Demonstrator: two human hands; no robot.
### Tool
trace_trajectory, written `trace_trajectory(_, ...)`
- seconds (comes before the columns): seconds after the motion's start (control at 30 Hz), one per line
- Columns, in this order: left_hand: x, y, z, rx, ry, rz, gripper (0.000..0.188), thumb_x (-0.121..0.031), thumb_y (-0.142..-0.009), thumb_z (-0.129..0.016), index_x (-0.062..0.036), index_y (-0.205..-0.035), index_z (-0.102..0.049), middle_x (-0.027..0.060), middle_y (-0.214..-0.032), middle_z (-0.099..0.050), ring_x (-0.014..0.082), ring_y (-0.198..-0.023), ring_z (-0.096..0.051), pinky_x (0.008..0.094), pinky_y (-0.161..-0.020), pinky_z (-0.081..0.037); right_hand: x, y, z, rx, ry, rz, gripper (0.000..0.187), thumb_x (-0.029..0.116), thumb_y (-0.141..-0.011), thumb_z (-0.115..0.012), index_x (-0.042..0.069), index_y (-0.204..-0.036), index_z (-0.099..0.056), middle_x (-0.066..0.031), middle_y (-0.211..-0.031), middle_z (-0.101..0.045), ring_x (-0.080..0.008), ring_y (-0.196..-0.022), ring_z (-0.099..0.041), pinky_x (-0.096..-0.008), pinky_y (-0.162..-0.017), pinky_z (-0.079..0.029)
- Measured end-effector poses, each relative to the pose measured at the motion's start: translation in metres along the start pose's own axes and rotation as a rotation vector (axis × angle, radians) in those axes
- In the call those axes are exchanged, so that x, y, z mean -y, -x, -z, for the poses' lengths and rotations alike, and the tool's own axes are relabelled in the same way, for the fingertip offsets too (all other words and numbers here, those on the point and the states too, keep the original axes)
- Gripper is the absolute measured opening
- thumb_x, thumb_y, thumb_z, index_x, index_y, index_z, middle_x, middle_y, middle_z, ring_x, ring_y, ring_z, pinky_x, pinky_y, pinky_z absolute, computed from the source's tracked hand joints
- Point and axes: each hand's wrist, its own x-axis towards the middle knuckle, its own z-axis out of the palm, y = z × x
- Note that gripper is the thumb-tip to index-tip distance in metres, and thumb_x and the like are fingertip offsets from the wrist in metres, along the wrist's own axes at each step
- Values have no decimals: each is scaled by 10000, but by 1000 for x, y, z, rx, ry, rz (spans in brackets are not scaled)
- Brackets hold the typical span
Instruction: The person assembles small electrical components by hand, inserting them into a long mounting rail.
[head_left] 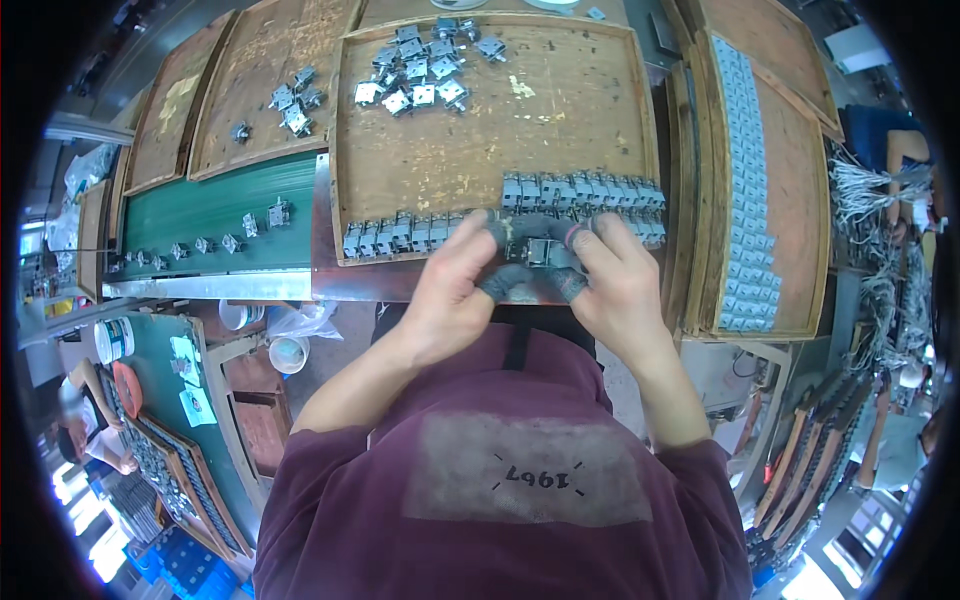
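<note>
Small metal part (pixel 541 252) lies w/ long axis left-right, held betw. both hands at near edge of wooden tray (pixel 560 110). Grey, boxy, shiny; same kind as the rows of parts (pixel 585 192) just behind it. Left hand (pixel 452 290) & right hand (pixel 610 285) both pinch it, fingertips in dark grey finger cots (pixel 503 283). Fingers hide most of part; which end faces where can't be told.
</note>
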Motion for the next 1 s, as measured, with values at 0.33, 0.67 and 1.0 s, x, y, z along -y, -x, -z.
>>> trace_trajectory(0.33,3,-9,-17,-39,246,149,444,86,-887,-572,-34,-1315,-585,70,-1183,-564,197,-1127,-574,293,-961,-462,-11,3,1,-10,39,7,266,20,-681,-743,-21,-927,-650,-133,-839,-581,-322,-729,-616,-401,-611,-497)
trace_trajectory(0.67,7,-27,-11,19,501,301,495,72,-892,-580,-48,-1371,-547,21,-1228,-551,96,-922,-611,203,-760,-496,-22,0,12,74,-17,-19,311,3,-655,-728,-25,-954,-649,-140,-828,-574,-336,-739,-626,-409,-622,-516)
trace_trajectory(1.0,12,-25,-37,-88,-251,-17,686,82,-684,-607,9,-1357,-492,230,-1225,-479,428,-1103,-524,430,-973,-444,-17,9,0,7,87,-20,299,-4,-714,-702,-55,-1001,-634,-157,-893,-579,-359,-788,-630,-421,-657,-517)
